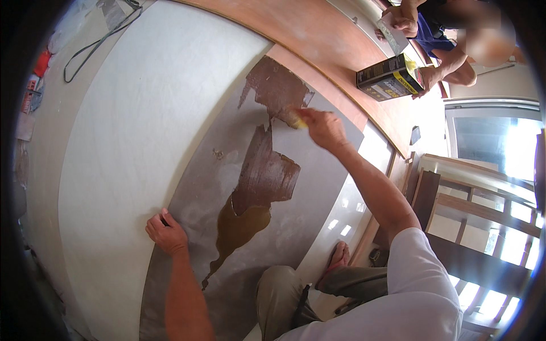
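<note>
A grey sheet (187,196) lies in front of me with glossy brown liquid on it. The liquid forms a thick puddle (242,224) near the middle and thinner spread patches (278,85) farther away. My right hand (327,129) reaches over the far patch, closed around a small yellow spreader (300,119) whose edge is smeared by motion. At the sheet's left edge rests my left hand (166,232), fingers curled there and thumb pointing away from me. Its fingertips are partly hidden.
A large white panel (131,113) lies left of the sheet. Beyond is a long wooden board (318,45). At the upper right a co-worker's hand (429,78) touches a black-and-yellow tin (389,77); the other holds a flat plate (392,33). Wooden frames (483,210) stand right.
</note>
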